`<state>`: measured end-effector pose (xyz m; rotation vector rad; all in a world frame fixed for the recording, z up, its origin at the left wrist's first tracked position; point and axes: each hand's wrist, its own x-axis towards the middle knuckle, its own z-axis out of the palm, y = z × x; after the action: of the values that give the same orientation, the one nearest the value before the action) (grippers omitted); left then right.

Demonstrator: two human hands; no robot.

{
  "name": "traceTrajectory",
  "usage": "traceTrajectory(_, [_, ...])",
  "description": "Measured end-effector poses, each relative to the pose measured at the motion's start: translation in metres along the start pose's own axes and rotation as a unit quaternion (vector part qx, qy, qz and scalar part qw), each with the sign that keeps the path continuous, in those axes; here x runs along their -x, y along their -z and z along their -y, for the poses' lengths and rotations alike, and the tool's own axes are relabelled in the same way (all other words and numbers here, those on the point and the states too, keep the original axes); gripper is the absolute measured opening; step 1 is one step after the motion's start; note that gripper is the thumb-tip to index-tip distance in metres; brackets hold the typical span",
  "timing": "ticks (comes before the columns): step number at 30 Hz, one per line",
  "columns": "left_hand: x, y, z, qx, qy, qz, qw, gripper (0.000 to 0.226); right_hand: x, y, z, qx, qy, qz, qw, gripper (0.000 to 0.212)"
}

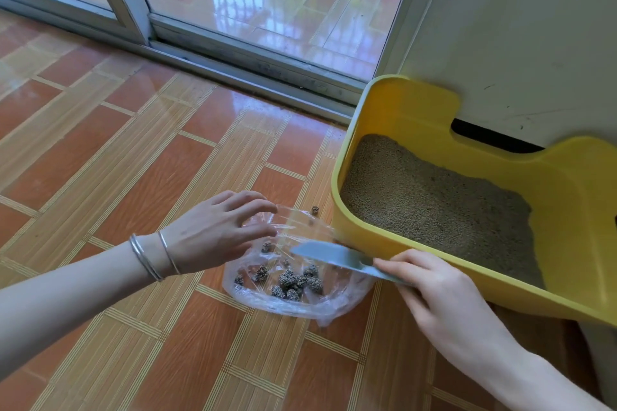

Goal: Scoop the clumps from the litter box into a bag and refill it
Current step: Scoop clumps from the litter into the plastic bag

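A yellow litter box with brown litter stands on the floor at the right. Left of it lies a clear plastic bag holding several dark clumps. My left hand holds the bag's far rim up with its fingertips, bangles on the wrist. My right hand grips the handle of a grey-blue scoop, whose blade is over the bag's mouth. One stray clump lies on the floor between bag and box.
Orange and tan tiled floor all around. A sliding glass door with a metal track runs along the back. A pale wall or cabinet stands behind the litter box.
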<state>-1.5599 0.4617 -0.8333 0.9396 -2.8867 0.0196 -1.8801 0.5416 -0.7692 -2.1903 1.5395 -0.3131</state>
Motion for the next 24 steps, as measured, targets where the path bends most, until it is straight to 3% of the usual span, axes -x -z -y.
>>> traceTrajectory(3, [-0.009, 0.011, 0.006, -0.011, 0.025, -0.030, 0.999, 0.033, 0.001, 0.031, 0.007, -0.179, -0.078, 0.010, 0.981, 0.040])
traceTrajectory(8, [-0.030, 0.031, 0.008, -0.007, 0.054, -0.075, 0.996, 0.030, -0.001, 0.077, -0.003, -0.425, -0.159, -0.010, 0.891, 0.045])
traceTrajectory(11, [-0.048, 0.045, 0.004, -0.006, 0.041, -0.096, 0.995, 0.030, -0.004, 0.095, -0.020, -0.509, -0.157, -0.046, 0.845, 0.021])
traceTrajectory(13, [-0.063, 0.052, -0.003, -0.004, 0.025, -0.112, 0.993, 0.031, -0.007, 0.100, -0.039, -0.503, -0.160, -0.051, 0.848, 0.047])
traceTrajectory(14, [-0.070, 0.054, -0.008, 0.002, 0.018, -0.119, 0.993, 0.032, -0.009, 0.101, -0.050, -0.478, -0.176, -0.066, 0.858, 0.046])
traceTrajectory(16, [-0.084, 0.055, -0.022, 0.016, 0.001, -0.121, 0.993, 0.032, -0.013, 0.101, -0.071, -0.412, -0.214, -0.091, 0.881, 0.024])
traceTrajectory(19, [-0.105, 0.046, -0.045, 0.007, -0.052, -0.094, 0.994, 0.034, -0.014, 0.101, -0.110, -0.309, -0.261, -0.092, 0.910, 0.019])
traceTrajectory(24, [-0.127, 0.027, -0.063, -0.003, -0.102, -0.058, 0.993, 0.035, -0.009, 0.087, -0.155, -0.346, -0.331, -0.038, 0.877, 0.024])
